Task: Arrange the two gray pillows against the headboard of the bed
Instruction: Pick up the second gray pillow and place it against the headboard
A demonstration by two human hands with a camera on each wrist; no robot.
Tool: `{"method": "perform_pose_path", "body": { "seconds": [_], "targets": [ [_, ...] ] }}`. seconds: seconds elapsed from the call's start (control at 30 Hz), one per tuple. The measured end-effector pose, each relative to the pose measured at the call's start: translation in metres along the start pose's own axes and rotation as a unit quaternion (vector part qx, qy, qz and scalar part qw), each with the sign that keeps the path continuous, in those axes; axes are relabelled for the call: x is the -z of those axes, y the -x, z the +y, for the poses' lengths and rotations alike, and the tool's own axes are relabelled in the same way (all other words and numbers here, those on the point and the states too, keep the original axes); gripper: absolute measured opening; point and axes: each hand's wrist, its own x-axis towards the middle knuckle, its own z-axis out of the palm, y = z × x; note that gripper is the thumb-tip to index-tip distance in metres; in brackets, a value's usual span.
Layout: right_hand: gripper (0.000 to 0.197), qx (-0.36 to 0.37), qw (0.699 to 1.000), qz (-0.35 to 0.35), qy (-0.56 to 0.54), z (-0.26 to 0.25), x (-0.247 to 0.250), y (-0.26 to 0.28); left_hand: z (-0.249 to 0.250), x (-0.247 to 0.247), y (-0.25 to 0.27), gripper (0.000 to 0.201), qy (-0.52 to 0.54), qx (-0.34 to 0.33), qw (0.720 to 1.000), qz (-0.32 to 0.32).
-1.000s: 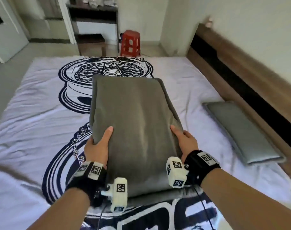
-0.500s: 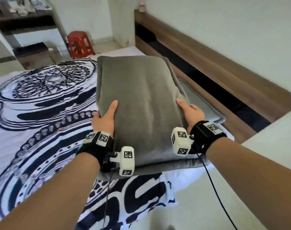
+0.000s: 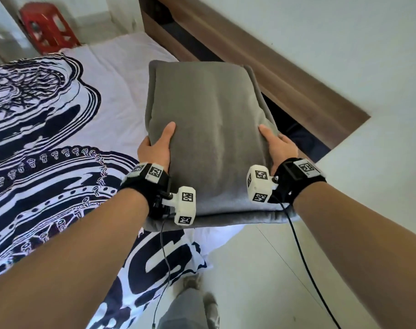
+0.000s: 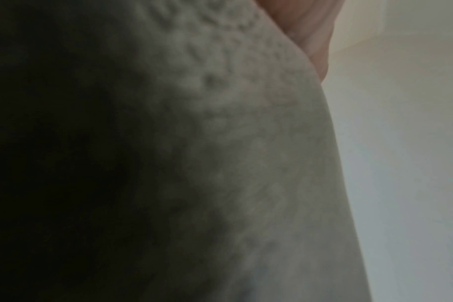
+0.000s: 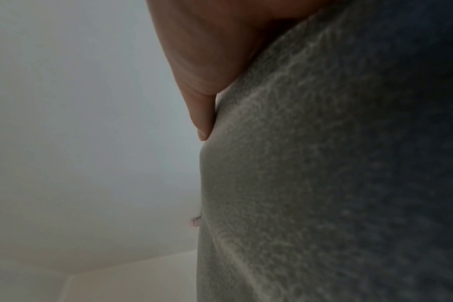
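Observation:
I hold a thick gray pillow (image 3: 207, 134) flat in the air over the bed corner beside the wooden headboard (image 3: 285, 74). My left hand (image 3: 154, 148) grips its left edge and my right hand (image 3: 278, 146) its right edge, thumbs on top and fingers hidden underneath. The left wrist view is filled by the pillow fabric (image 4: 246, 163) with a bit of my left hand (image 4: 311, 30) above it. In the right wrist view the pillow (image 5: 311, 183) sits under my right hand's thumb (image 5: 199, 85). The second gray pillow is hidden below the held one.
The bed's white sheet with a dark wheel print (image 3: 60, 167) spreads to the left. A red stool (image 3: 48, 24) stands on the floor at the far end. Pale floor tiles (image 3: 273, 269) and my own leg (image 3: 188, 307) lie below my arms. A white wall rises behind the headboard.
I have carried the pillow from mid-bed toward the headboard side. The second pillow, seen earlier lying by the headboard, is now covered by the held one.

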Motion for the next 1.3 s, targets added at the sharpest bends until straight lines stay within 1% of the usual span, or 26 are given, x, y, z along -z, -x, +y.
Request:
{"method": "perform_pose_path", "body": {
  "seconds": [0.03, 0.1, 0.17, 0.2, 0.27, 0.33, 0.43, 0.53, 0.63, 0.7, 0.8, 0.9, 1.0, 1.1, 1.17, 1.27, 1.3],
  "targets": [
    [0.086, 0.000, 1.000, 0.006, 0.011, 0.001, 0.001, -0.005, -0.004, -0.005, -0.003, 0.058, 0.001, 0.006, 1.000, -0.005],
    [0.085, 0.013, 0.999, 0.020, 0.041, -0.001, -0.004, -0.016, -0.009, -0.014, -0.014, 0.058, 0.020, 0.026, 0.999, -0.016],
    [0.080, 0.018, 0.997, 0.027, 0.063, -0.003, -0.007, -0.026, -0.017, -0.021, -0.025, 0.049, 0.032, 0.045, 0.998, -0.025],
    [0.075, 0.016, 0.997, 0.030, 0.076, -0.001, -0.010, -0.029, -0.021, -0.022, -0.030, 0.044, 0.029, 0.055, 0.998, -0.030],
    [0.061, 0.007, 0.996, 0.030, 0.085, 0.003, -0.022, -0.042, -0.023, -0.023, -0.045, 0.039, 0.030, 0.065, 0.997, -0.035],
    [0.064, 0.000, 0.996, 0.031, 0.081, 0.009, -0.030, -0.050, -0.029, -0.023, -0.057, 0.037, 0.027, 0.071, 0.997, -0.035],
    [0.070, -0.014, 0.994, 0.034, 0.104, 0.014, -0.044, -0.068, -0.036, -0.027, -0.077, 0.033, 0.030, 0.082, 0.996, -0.030],
    [0.078, -0.018, 0.992, 0.025, 0.124, 0.014, -0.055, -0.088, -0.041, -0.035, -0.091, 0.029, 0.039, 0.090, 0.995, -0.017],
    [0.082, -0.013, 0.990, 0.008, 0.140, 0.011, -0.067, -0.118, -0.046, -0.050, -0.108, 0.030, 0.051, 0.092, 0.994, -0.010],
    [0.089, -0.011, 0.988, -0.002, 0.153, 0.013, -0.072, -0.143, -0.051, -0.063, -0.119, 0.032, 0.055, 0.090, 0.994, 0.002],
    [0.099, -0.004, 0.985, -0.017, 0.170, 0.022, -0.078, -0.183, -0.065, -0.084, -0.133, 0.027, 0.063, 0.095, 0.993, 0.024],
    [0.108, 0.004, 0.986, -0.036, 0.161, 0.029, -0.088, -0.227, -0.079, -0.111, -0.149, 0.029, 0.060, 0.104, 0.992, 0.046],
    [0.105, 0.005, 0.985, -0.054, 0.166, 0.031, -0.096, -0.276, -0.097, -0.144, -0.170, 0.028, 0.050, 0.104, 0.990, 0.083],
    [0.111, 0.016, 0.983, -0.064, 0.174, 0.029, -0.106, -0.331, -0.105, -0.184, -0.189, 0.027, 0.037, 0.100, 0.987, 0.122],
    [0.103, 0.027, 0.981, -0.067, 0.181, 0.023, -0.108, -0.376, -0.111, -0.219, -0.204, 0.028, 0.032, 0.094, 0.986, 0.136],
    [0.088, 0.047, 0.979, -0.077, 0.185, 0.010, -0.113, -0.426, -0.118, -0.257, -0.220, 0.035, 0.032, 0.096, 0.985, 0.139],
    [0.080, 0.052, 0.977, -0.090, 0.189, 0.005, -0.113, -0.445, -0.122, -0.272, -0.227, 0.036, 0.026, 0.098, 0.985, 0.141]
  ]
}}
